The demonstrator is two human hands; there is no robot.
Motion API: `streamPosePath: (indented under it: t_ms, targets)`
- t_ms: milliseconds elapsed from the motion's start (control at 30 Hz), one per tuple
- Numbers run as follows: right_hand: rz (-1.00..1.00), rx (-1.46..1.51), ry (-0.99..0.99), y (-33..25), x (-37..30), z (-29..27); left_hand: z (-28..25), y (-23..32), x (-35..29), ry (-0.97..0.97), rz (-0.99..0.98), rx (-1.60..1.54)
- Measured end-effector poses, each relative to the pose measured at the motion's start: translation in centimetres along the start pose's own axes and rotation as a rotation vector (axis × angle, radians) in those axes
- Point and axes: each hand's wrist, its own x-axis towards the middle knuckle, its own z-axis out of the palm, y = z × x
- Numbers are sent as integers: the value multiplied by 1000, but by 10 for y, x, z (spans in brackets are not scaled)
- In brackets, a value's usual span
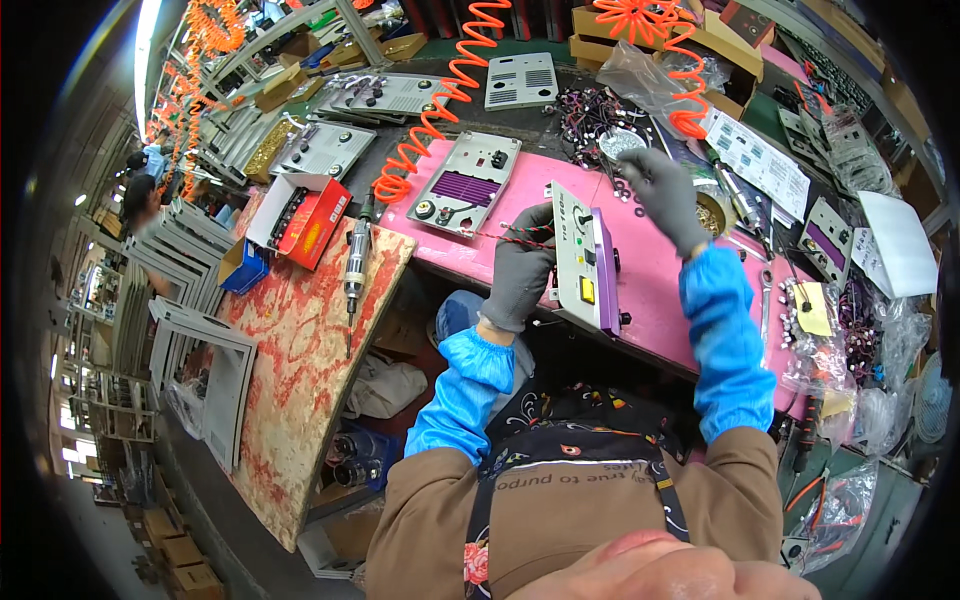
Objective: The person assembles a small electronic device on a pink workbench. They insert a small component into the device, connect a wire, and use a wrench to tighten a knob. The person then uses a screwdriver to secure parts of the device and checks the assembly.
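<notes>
My left hand [522,268], in a grey glove, grips the left edge of a grey control panel [575,250] with a purple side, a yellow switch and black knobs. The panel stands tilted up at the edge of the pink work surface [445,258]. Twisted red and black wires [525,235] run by the left hand's fingers. My right hand [668,198], also gloved, is raised apart from the panel, just in front of a round dish of small metal parts [622,143]. Its fingers are curled together; what they hold, if anything, is too small to make out.
A second panel with a purple grille [468,185] lies behind the left hand. To the left are a power screwdriver [356,262] and a red box [300,225]. Orange coiled hoses [470,60] hang overhead. Right are a wrench [766,300] and printed sheets [757,165].
</notes>
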Motion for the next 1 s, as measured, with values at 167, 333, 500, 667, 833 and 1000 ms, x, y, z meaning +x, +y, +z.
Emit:
streamPosePath:
  t_ms: [167,333,500,667,833,1000]
  targets:
    - [-90,179,92,-72,-59,-5,3,-2,2,-22,-24,-37]
    - [-148,72,229,-79,-65,8,8,-3,9,-2,-36,-37]
    - [-349,-101,173,-85,-70,4,1,-7,4,16,-2,-2]
    - [-13,467,-59,-76,-62,-4,9,0,3,-4,-34,22]
    - [-101,535,-308,-66,-41,-15,6,-2,5,-18,-16,6]
    - [-325,392,-378,-70,-25,-27,5,2,5,-31,-35,25]
